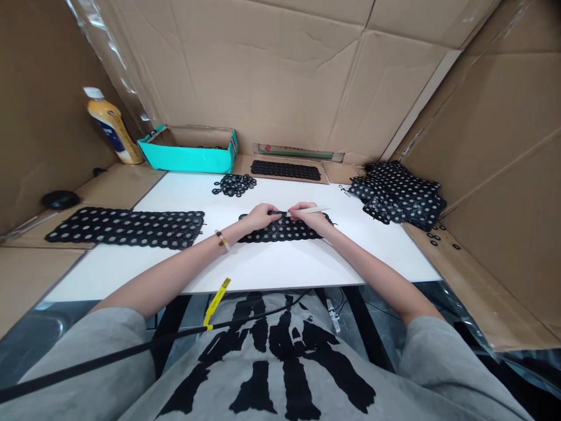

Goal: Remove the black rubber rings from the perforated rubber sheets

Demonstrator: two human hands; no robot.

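Observation:
A black sheet with rows of round holes lies flat on the white tabletop in front of me. My left hand is closed at the sheet's upper edge, thumb and fingertips pinching there. From the other side, my right hand grips a slim white pen-like tool, whose tip points left toward my left fingertips. Any small piece between the fingertips is too small to make out. Just beyond my left hand sits a loose pile of small black rings.
A longer holed sheet lies left, and a stack of such sheets right, near scattered rings. Behind are a turquoise box, another black sheet and a bottle. Cardboard walls enclose the table.

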